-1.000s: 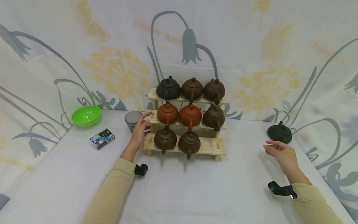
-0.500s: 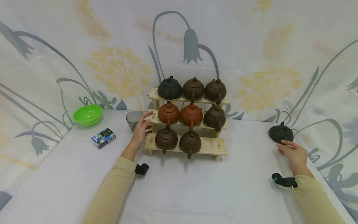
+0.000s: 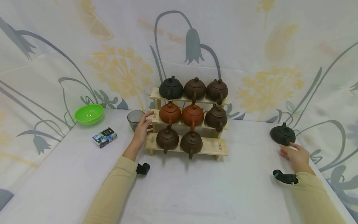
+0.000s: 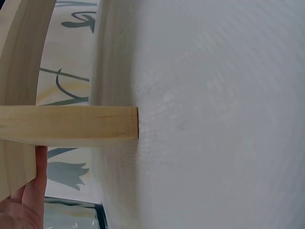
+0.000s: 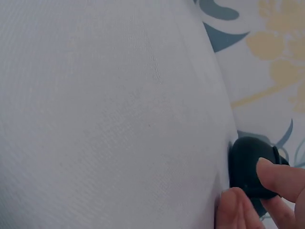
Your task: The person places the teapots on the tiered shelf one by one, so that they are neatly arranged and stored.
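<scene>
A three-tier wooden stand point(image 3: 210, 145) holds several teapots: a black one point(image 3: 171, 88) and two dark brown ones on top, two reddish-orange ones point(image 3: 169, 112) and a brown one in the middle, two brown ones point(image 3: 167, 139) below. My left hand point(image 3: 140, 131) grips the stand's left side at the middle tier; in the left wrist view its fingers point(image 4: 40, 183) lie against the wood. At the far right a black teapot point(image 3: 282, 133) sits on the table. My right hand point(image 3: 297, 158) pinches its near side, where the handle is mostly hidden; the right wrist view shows the thumb point(image 5: 276, 177) across the pot.
A grey glass point(image 3: 135, 117) stands just left of the stand, partly behind my left hand. Farther left are a green bowl point(image 3: 89, 114) and a small patterned box point(image 3: 105, 137). Patterned cloth hangs behind the white-covered table point(image 3: 207, 189).
My right hand has moved right to the black teapot and its fingers have come onto the pot's near side. The left hand stays on the stand. The head view has shifted slightly.
</scene>
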### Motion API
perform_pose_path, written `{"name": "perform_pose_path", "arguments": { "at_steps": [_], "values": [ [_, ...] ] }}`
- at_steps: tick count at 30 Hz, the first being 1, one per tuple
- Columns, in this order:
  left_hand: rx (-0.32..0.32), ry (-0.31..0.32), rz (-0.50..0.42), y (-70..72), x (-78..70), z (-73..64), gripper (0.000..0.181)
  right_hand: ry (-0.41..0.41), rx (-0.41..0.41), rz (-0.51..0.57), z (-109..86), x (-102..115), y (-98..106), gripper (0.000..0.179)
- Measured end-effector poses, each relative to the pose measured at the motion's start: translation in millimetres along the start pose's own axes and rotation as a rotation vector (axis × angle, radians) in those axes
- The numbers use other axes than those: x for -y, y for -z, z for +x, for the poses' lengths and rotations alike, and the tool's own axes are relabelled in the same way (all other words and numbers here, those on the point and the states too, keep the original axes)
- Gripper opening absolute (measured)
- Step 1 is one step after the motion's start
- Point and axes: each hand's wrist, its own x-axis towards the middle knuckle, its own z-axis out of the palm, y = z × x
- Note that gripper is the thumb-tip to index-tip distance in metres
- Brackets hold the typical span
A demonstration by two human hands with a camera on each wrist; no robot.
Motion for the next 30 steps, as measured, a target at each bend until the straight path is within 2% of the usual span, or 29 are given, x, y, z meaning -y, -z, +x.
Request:
{"name": "perform_pose_path", "arguments": {
  "at_steps": [2,3,8,10,19,24,30],
  "values": [
    [0.001,0.008,-0.002,-0.4,-0.4,0.2,0.039,-0.006,0.066,0.008,2.0,-0.6,1.2,0.083],
    [0.004,0.023,-0.004,-0.7,-0.6,0.8,0.040,0.001,0.099,0.013,2.6,-0.8,1.7,0.081],
    [0.003,0.037,-0.007,-1.6,-2.0,1.1,0.040,0.033,0.183,0.027,1.6,-1.3,-0.6,0.037],
    [0.008,0.031,-0.003,-1.2,-2.0,0.6,0.040,0.042,0.205,0.024,-0.1,-1.5,-3.8,0.031],
    [0.028,0.006,0.006,0.2,-1.3,-1.5,0.041,0.066,0.236,0.051,-13.5,-3.5,-13.9,0.037],
    [0.034,0.010,-0.004,0.6,-0.2,-0.8,0.041,0.091,0.263,-0.012,-25.7,-6.2,-16.8,0.039],
    [0.039,0.005,-0.001,1.1,0.1,-0.5,0.042,0.138,0.369,0.013,-44.5,-9.1,-25.4,0.035]
  ]
}}
